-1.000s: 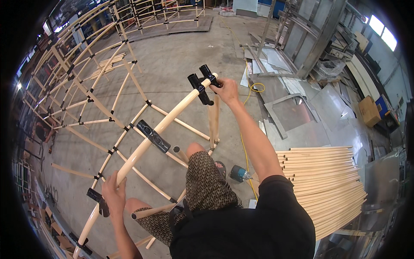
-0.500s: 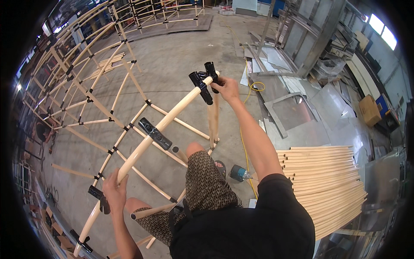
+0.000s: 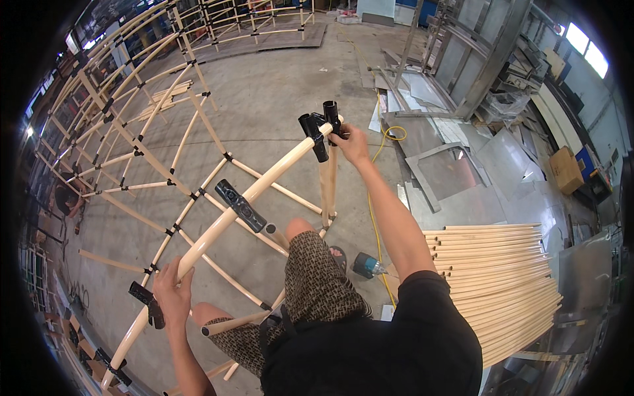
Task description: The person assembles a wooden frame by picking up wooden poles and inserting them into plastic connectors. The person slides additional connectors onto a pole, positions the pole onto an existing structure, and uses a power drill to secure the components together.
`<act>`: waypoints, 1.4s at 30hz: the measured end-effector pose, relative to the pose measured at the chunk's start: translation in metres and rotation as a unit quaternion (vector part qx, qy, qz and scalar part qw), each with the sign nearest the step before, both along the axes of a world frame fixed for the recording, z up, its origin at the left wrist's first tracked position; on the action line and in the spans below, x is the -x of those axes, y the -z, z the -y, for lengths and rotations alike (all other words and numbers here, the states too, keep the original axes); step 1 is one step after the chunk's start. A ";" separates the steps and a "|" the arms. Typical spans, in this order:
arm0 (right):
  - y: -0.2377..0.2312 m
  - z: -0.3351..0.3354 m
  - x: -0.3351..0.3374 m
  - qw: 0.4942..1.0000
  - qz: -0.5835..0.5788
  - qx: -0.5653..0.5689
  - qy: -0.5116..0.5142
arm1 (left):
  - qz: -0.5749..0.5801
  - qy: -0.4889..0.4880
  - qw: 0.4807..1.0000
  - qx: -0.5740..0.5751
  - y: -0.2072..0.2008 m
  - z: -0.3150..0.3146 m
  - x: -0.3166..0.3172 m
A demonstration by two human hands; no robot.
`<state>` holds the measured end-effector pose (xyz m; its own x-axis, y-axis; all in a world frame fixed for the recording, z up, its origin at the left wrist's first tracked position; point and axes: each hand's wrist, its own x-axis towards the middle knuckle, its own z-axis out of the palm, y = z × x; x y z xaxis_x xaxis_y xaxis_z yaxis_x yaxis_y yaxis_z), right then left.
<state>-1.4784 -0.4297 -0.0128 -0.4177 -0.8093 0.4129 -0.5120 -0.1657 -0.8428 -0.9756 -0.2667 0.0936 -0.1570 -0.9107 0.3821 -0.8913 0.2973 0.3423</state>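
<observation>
Since the earlier frame, the pole's [image 3: 281, 166] upper end has shifted slightly rightward, and the end connector [image 3: 331, 113] there stands more upright. The pole runs diagonally from upper centre to lower left. At upper centre, the right hand [image 3: 351, 142] pinches the end connector, fingers closed; at lower left, the left hand [image 3: 173, 290] curls around the pole. If a connector fits loosely, it could spin out of line under uneven twisting; a slackened left grip could let the pole roll against the knee-side tube [image 3: 279, 236].
</observation>
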 end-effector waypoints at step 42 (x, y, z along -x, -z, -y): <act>-0.020 -0.024 -0.033 0.971 -0.201 -0.121 -0.046 | 0.028 0.010 1.000 0.007 -0.032 -0.008 0.009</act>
